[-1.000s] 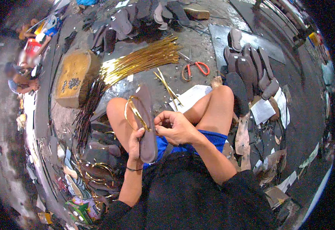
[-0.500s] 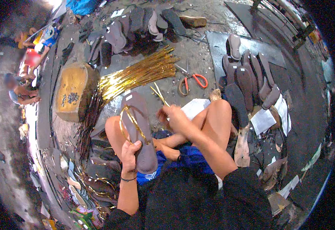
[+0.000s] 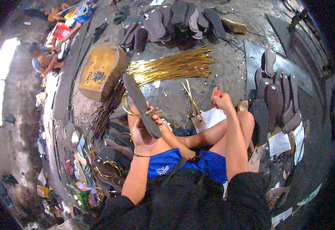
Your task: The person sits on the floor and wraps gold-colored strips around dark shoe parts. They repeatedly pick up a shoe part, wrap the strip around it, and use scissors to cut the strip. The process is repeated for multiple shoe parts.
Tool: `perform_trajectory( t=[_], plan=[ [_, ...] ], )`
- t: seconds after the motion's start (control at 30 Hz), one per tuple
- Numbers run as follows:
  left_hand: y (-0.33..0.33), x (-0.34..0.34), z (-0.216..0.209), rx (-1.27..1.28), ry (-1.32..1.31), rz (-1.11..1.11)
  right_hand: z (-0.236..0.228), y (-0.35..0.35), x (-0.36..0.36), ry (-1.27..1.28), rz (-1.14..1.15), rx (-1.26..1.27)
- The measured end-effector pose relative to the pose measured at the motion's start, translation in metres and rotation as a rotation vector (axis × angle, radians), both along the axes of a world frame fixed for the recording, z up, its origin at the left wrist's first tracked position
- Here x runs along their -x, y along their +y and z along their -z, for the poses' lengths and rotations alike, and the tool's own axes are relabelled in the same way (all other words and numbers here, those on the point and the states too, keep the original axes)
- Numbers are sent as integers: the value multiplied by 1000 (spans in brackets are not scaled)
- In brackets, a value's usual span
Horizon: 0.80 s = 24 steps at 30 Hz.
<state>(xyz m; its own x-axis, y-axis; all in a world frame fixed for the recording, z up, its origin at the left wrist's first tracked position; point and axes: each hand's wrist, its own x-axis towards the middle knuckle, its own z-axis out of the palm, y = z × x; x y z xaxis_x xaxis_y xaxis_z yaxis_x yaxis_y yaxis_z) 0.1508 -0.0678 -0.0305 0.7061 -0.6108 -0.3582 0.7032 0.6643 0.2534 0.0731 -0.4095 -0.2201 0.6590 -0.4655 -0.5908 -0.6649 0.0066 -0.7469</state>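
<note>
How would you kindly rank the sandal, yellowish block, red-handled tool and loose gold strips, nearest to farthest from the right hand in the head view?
1. Red-handled tool: in the right hand.
2. Loose gold strips: just left of that hand.
3. Sandal: farther left, in the left hand.
4. Yellowish block: farthest, at upper left.

I can see a gap on the floor (image 3: 171, 100) between the sandal (image 3: 139, 103) in the left hand (image 3: 145, 134) and the loose gold strips (image 3: 193, 102), but the gold bundle (image 3: 171, 66) crosses its far end and the wooden block (image 3: 113, 71) bars the left. From the right hand (image 3: 223, 100), I have a passage forward between the bundle and the metal sheet (image 3: 253, 51), up to the row of soles (image 3: 179, 15); the right knee (image 3: 245, 119) and piled soles (image 3: 273, 97) obstruct me rightward.
</note>
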Motion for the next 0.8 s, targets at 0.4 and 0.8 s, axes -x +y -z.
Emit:
perform_trajectory(
  t=[0.4,0.8],
  plan=[
    [-4,17,13,-309,-66,-96,-169,195,69,-429,-321,175],
    [10,41,22,-429,-88,-95,-182,198,63,-340,-300,147]
  ],
)
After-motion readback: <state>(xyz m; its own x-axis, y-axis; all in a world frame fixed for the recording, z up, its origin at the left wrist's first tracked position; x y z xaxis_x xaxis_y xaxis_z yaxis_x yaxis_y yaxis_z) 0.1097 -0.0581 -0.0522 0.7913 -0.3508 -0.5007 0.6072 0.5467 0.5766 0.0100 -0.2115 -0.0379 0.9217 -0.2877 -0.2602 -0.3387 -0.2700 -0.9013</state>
